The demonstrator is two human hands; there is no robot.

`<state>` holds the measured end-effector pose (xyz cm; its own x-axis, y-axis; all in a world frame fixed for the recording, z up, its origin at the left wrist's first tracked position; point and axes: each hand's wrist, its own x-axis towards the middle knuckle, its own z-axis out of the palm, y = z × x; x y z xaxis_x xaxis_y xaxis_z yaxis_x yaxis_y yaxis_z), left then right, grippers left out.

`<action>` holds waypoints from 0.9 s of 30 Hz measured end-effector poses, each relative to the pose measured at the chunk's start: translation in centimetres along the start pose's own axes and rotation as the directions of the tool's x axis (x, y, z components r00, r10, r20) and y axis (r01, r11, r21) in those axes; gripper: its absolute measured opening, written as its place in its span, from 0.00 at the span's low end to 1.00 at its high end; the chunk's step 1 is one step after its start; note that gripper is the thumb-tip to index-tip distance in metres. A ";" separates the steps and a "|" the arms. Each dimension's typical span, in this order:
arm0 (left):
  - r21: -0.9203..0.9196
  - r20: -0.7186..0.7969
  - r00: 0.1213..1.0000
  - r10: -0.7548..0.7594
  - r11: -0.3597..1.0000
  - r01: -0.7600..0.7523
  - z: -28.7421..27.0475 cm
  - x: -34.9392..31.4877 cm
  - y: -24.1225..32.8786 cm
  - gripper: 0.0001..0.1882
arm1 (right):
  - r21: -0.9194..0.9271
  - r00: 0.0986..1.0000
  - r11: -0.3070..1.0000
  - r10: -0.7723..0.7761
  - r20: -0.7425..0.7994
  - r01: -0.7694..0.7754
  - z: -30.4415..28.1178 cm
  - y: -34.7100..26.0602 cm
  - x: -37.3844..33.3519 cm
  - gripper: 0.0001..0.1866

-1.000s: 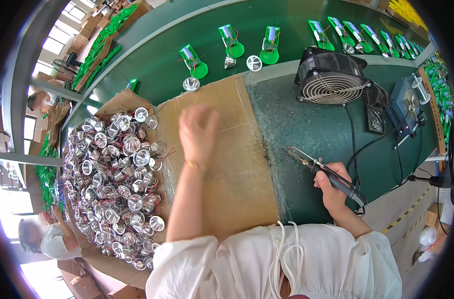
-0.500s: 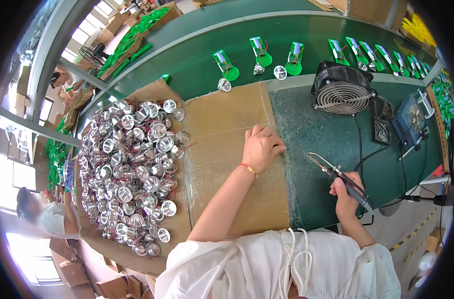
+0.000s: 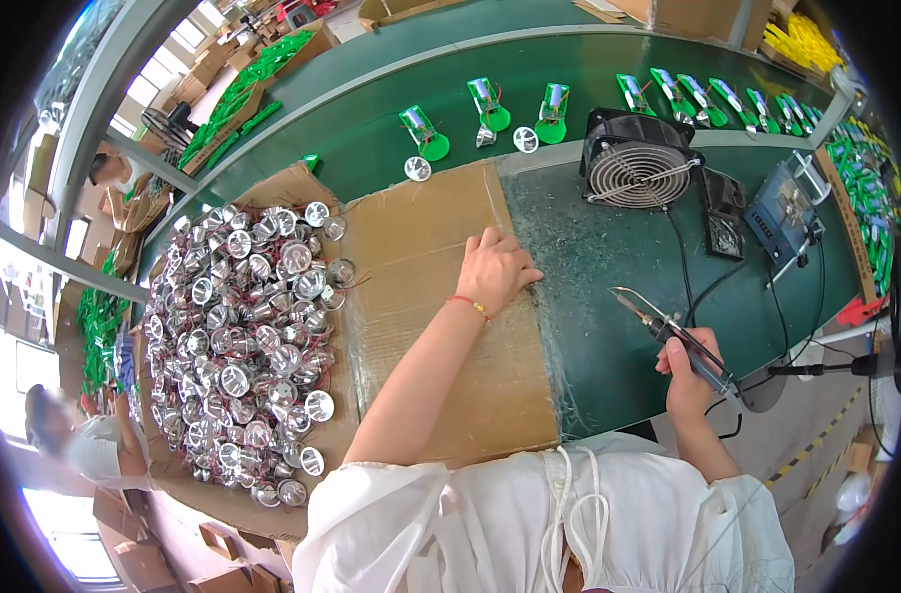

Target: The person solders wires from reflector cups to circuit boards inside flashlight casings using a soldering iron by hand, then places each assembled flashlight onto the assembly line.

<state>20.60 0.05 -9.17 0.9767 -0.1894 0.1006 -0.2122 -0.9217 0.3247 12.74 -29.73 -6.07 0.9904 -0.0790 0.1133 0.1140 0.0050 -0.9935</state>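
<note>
My right hand (image 3: 690,381) is wrapped round a soldering iron (image 3: 702,358) with a thin curved metal tube along its top; the tip points up and left over the green mat. On the brown cardboard sheet (image 3: 421,326), near the mat's edge, lies my left hand (image 3: 496,269), its fingers curled. Anything between those fingertips is hidden. To its left is a large heap of shiny silver reflector cups (image 3: 243,346) with thin red wires.
Beyond the cardboard, green torch-shaped parts (image 3: 424,133), some with reflectors, lie in a row on a green conveyor belt (image 3: 371,138). A black fan (image 3: 638,163) and a blue soldering station (image 3: 786,212) stand at the back right. Another person (image 3: 100,445) is at far left.
The whole view has shifted, so the bench things appear farther left. Both hands keep nearly the same pose, and the soldering iron stays in my right hand.
</note>
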 end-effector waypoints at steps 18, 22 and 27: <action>-0.886 -0.105 0.797 -0.595 0.420 0.198 -2.0 1.2 -0.9 0.19 | 0.004 1.000 1.000 0.016 0.012 -0.016 -0.5 -0.7 0.1 0.10; -0.963 0.054 0.743 -0.667 0.162 0.215 -5.4 0.6 -0.9 0.20 | -0.011 0.999 0.999 0.040 0.019 -0.040 -0.4 -0.6 0.1 0.10; -0.930 0.320 0.756 -0.571 -0.343 0.134 -5.0 -0.7 1.0 0.16 | 0.021 0.998 0.998 0.063 0.027 -0.063 0.5 0.0 0.4 0.10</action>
<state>19.55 0.93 -4.24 0.8695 0.2751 -0.4101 0.1745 0.6058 0.7763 13.20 -29.30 -5.99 0.9974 -0.0516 0.0512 0.0529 0.0311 -0.9981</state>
